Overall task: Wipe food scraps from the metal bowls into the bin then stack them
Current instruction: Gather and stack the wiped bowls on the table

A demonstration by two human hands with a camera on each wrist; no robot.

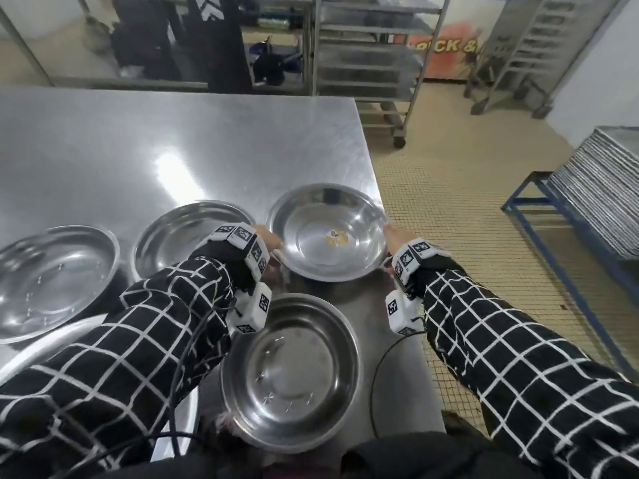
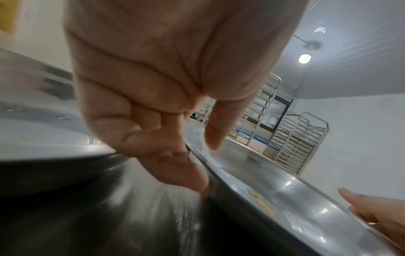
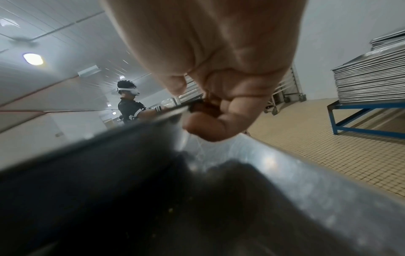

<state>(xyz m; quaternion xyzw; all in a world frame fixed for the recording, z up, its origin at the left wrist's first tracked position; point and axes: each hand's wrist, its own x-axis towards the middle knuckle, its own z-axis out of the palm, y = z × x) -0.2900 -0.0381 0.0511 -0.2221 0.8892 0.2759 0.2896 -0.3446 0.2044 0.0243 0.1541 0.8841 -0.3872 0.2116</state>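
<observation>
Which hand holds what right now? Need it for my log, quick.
Left hand: grips the left rim of the bowl.
Right hand: pinches the same bowl's right rim.

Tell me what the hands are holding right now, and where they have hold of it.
Both hold the metal bowl with the yellow scrap: left hand at its left rim, right hand pinching its right rim.

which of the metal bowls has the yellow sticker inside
The bowl at the table's right edge, held between the left hand and right hand. It has a yellow sticker on its bottom; the other bowls show none.
</observation>
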